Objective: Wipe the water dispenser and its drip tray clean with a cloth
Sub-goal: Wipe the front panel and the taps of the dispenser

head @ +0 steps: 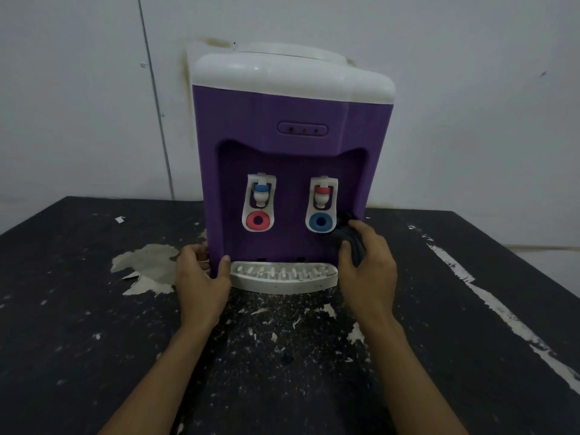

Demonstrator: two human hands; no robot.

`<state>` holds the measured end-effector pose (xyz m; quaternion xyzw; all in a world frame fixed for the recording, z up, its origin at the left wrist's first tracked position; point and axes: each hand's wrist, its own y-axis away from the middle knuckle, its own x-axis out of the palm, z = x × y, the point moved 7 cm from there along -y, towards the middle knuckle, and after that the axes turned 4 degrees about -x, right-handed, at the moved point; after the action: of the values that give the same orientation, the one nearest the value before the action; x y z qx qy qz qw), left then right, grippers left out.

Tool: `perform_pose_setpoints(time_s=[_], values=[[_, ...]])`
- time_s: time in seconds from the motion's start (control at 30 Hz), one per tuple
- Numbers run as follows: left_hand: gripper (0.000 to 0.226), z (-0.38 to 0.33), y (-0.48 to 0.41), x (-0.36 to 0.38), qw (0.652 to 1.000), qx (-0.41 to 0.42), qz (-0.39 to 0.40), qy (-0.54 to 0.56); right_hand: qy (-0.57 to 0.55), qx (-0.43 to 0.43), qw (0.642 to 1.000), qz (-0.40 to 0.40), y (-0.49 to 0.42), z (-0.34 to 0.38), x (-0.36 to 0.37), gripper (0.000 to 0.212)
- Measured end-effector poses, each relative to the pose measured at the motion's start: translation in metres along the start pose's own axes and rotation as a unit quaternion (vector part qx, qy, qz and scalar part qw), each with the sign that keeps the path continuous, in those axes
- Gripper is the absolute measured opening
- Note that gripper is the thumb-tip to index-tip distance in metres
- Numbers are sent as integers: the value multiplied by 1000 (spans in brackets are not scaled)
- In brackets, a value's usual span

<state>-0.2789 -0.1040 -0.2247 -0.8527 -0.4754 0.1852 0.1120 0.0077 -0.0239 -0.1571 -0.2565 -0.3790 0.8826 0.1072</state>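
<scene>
A purple water dispenser with a white top stands on a dark table against the wall. Two white taps sit in its recess. Its white drip tray juts out at the bottom front and looks speckled with dirt. My left hand grips the dispenser's lower left corner, thumb on the front face. My right hand holds a dark bunched cloth against the lower right corner of the recess, beside the right tap.
The black table has a worn surface with peeled patches and white flecks. A white wall rises directly behind the dispenser, with a thin vertical cable on the left.
</scene>
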Motion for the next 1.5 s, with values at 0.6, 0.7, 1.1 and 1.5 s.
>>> perform_pose_setpoints(time_s=[0.6, 0.7, 1.1, 1.5], values=[[34, 7, 1, -1, 999, -41, 8, -33, -5, 42, 997, 63, 11, -9, 20, 44], [34, 7, 1, -1, 998, -53, 4, -32, -100, 132, 985, 49, 24, -23, 13, 57], [37, 8, -1, 2, 998, -60, -13, -30, -67, 151, 985, 58, 31, -37, 19, 17], [39, 8, 0, 2, 998, -57, -15, -16, -20, 103, 993, 47, 13, 10, 54, 31]])
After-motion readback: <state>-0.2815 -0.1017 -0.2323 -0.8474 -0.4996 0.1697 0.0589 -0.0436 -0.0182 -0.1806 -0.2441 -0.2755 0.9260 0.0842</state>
